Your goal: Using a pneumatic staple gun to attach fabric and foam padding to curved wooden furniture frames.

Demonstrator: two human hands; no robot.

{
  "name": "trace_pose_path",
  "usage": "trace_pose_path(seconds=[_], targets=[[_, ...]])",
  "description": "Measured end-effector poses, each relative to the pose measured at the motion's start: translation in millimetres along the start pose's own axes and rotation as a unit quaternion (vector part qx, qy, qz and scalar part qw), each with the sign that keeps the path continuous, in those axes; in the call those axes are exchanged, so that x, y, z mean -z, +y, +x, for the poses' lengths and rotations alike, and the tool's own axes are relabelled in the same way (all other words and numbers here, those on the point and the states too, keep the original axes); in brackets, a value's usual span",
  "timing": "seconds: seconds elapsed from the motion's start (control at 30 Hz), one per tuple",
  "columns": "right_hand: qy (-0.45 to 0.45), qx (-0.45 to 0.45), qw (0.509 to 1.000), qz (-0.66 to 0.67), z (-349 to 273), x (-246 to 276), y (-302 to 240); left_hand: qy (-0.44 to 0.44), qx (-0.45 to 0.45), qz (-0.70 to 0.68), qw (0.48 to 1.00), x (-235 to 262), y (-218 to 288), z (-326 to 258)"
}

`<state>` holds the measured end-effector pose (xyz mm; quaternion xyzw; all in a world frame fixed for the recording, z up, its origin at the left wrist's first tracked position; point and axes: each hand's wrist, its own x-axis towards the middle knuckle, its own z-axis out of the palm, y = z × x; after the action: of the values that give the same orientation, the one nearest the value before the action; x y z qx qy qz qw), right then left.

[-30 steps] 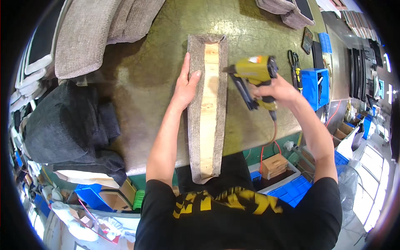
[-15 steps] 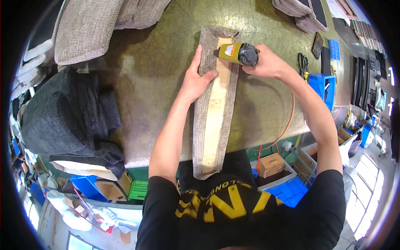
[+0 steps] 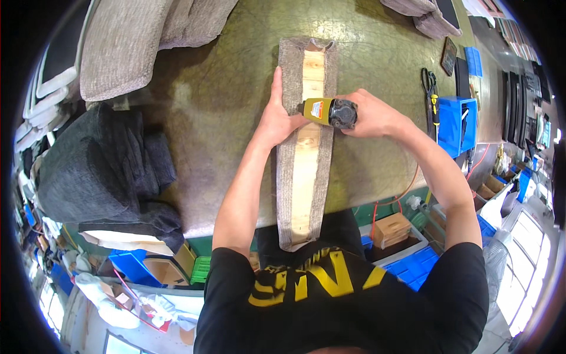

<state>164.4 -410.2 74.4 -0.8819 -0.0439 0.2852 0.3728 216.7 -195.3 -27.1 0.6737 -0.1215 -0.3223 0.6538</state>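
Observation:
A long wooden board (image 3: 306, 159) wrapped in grey-brown woven fabric lies on the table in front of me, bare wood showing down its middle. Its near end reaches past the table edge to my lap. My left hand (image 3: 278, 121) grips the board's left edge, thumb over the top and most fingers hidden along the side. In my right hand (image 3: 368, 115) is a yellow-green and black pneumatic staple gun (image 3: 330, 112), lying across the board about a third of the way down. Its nose points left, close to my left thumb, at the fabric on the left side.
Dark grey fabric (image 3: 97, 165) is heaped at the left, with grey-brown upholstered pieces (image 3: 127, 47) behind it. At the right are a blue bin (image 3: 451, 127), scissors (image 3: 428, 82), a yellow-black tool (image 3: 434, 109) and a phone (image 3: 448, 56). An orange air hose (image 3: 407, 187) trails over the table edge.
The staple gun and my right hand have moved nearer to me along the board. My left hand keeps its grip on the left edge, its thumb now beside the gun's nose.

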Motion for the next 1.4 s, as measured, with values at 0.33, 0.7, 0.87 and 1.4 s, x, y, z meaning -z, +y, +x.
trace_pose_path(seconds=[0.33, 0.7, 0.87, 1.4], targets=[[0.158, -0.120, 0.980, 0.012, -55, -20, 11, -0.029, 0.157, -0.058, 0.985, -8, -17, -100], [0.276, -0.164, 0.794, 0.516, -46, -185, -48, 0.017, 0.081, 0.119, 0.989, -34, 49, -139], [0.229, -0.148, 0.787, 0.554, -50, -169, -55, 0.030, 0.042, 0.106, 0.993, -45, 32, -150], [0.448, -0.142, 0.819, 0.331, 15, -150, -40, 0.044, -0.013, -0.086, 0.995, -34, 37, -28]])
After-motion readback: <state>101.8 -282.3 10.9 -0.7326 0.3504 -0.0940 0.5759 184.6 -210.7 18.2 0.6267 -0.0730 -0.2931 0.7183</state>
